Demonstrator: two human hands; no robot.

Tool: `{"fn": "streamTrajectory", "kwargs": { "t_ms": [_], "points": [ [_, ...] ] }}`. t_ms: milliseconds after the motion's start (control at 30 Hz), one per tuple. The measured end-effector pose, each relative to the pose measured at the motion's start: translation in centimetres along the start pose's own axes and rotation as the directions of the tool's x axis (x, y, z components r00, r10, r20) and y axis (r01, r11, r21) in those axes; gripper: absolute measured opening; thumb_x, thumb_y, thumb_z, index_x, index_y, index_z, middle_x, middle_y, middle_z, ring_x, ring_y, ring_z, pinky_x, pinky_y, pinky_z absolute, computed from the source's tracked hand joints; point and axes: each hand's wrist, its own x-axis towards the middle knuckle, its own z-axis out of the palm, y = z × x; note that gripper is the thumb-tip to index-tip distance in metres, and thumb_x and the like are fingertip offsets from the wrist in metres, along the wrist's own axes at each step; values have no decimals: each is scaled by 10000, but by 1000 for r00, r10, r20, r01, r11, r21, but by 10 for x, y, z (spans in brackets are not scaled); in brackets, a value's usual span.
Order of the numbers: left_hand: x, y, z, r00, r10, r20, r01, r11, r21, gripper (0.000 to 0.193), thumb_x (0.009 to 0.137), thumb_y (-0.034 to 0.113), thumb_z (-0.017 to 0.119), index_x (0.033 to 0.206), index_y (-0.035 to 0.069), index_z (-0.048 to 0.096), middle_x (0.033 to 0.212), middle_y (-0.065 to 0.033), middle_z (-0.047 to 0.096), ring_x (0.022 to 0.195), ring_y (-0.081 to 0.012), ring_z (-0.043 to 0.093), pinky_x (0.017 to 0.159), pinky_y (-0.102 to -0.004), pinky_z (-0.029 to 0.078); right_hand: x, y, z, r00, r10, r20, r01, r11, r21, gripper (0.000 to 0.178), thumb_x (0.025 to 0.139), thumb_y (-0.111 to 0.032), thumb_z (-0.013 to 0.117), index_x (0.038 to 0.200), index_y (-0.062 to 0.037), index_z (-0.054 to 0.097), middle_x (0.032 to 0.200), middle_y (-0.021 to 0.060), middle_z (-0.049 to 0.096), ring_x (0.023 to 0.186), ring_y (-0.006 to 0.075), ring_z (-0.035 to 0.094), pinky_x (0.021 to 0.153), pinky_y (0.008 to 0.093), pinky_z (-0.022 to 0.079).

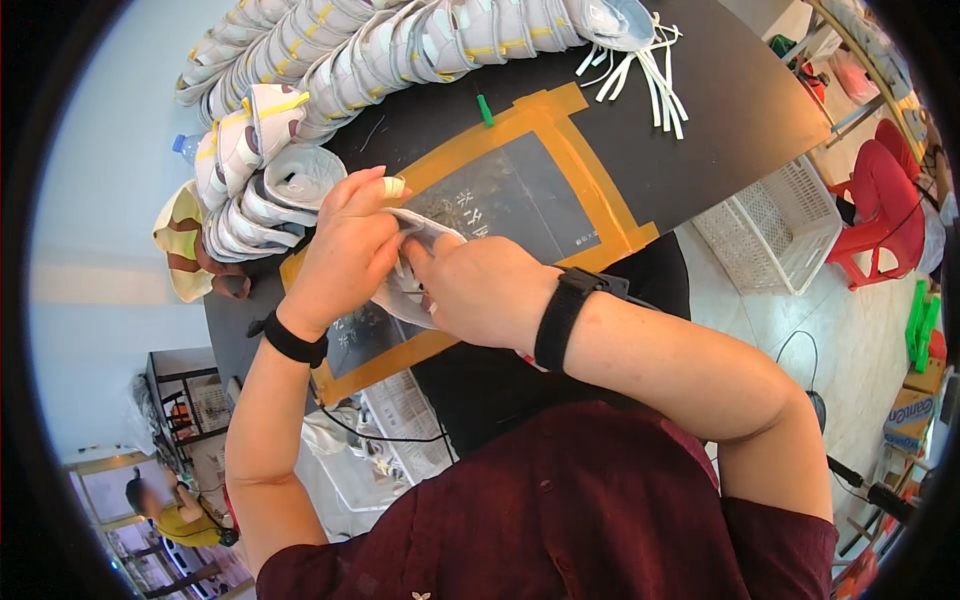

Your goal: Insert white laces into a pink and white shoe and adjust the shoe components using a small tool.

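Observation:
A pale grey fabric shoe upper (400, 298) is between my two hands above the table. My left hand (345, 245) grips its far left edge, with a light wrap around one finger. From the other side my right hand (485, 290) reaches over it, thumb and fingers curled into its opening. Both hands are closed on the piece, and they cover much of it. Beneath them lies a dark sheet (520, 195) framed with brown tape (592, 190) on the black tabletop (730, 70).
Long rows of nested shoe uppers (430, 45) fill the far left of the table. White strips (655, 90) hang near their right end. A small green-handled tool (485, 110) lies beyond the tape. To the right stand a white crate (770, 230) and a red chair (885, 200).

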Motion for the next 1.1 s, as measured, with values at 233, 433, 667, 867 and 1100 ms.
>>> {"fn": "streamTrajectory", "kwargs": {
  "t_ms": [233,433,667,867,1100],
  "points": [
    [-2,2,1,997,40,-67,-40,999,7,52,758,17,640,727,-5,604,1206,-121,605,1269,-363,449,1047,-452,357,0,-2,-2,1000,-14,-7,14,999,-36,510,889,-253,591,1321,-2,486,902,194,628,690,338,678,640,411,561],
    [-3,1,3,997,55,-50,-56,998,-24,33,744,-16,632,753,-31,604,1176,-138,603,1274,-381,442,1056,-474,363,8,-3,-8,997,27,68,-28,1000,2,420,872,-238,595,1217,-8,529,885,210,651,739,364,686,663,435,561],
    [-6,-5,4,999,44,-26,-45,998,-51,31,765,-7,619,785,-30,623,1175,-142,609,1265,-384,444,1056,-471,359,20,-6,-14,982,38,182,-33,999,-30,381,846,-220,590,1165,-16,550,882,171,686,809,340,696,711,429,559],
    [-8,-5,-10,998,46,40,-46,999,0,48,778,-2,606,822,-4,623,1251,-150,576,1266,-380,422,1059,-459,353,17,-6,-23,969,-14,246,36,996,-85,402,853,-228,580,1204,-34,548,904,175,678,803,337,695,708,427,559],
    [-31,19,-21,995,-91,44,94,993,-74,200,754,-14,621,948,24,590,1333,-169,523,1227,-382,454,1042,-430,378,-20,-5,12,983,-72,-171,57,994,-90,379,898,-258,600,1194,-29,543,953,174,587,635,312,673,570,387,562]
  ]
}}
